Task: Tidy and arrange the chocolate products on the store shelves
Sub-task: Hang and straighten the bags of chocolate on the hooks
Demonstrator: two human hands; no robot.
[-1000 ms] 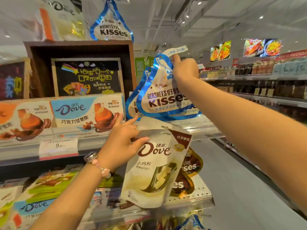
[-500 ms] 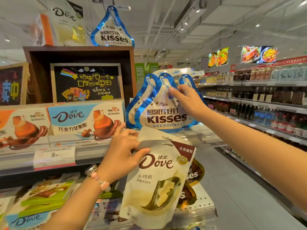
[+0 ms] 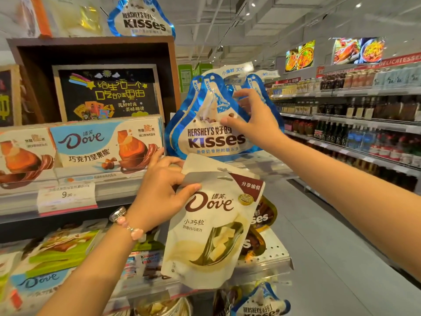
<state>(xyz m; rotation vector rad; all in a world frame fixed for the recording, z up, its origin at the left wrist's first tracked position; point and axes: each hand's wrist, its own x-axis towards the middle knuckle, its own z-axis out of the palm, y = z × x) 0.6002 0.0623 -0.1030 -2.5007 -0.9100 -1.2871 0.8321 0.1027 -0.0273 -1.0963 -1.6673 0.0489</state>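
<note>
Left hand (image 3: 157, 190) is pinching Dove pouch (image 3: 211, 226) top; right hand (image 3: 255, 124) is gripping Kisses bags (image 3: 211, 135); crowded bags risk toppling off the shelf.

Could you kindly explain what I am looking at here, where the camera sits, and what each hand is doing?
There is no machine: a person wears one camera on the head, looking down at their own bare hands in a shop aisle. The left hand pinches the top of a cream-white Dove pouch. The right hand reaches up and touches a blue-and-white drop-shaped Hershey's Kisses bag, one of several standing together. Flat blue-and-orange Dove boxes stand on the grey shelf to the left.
</note>
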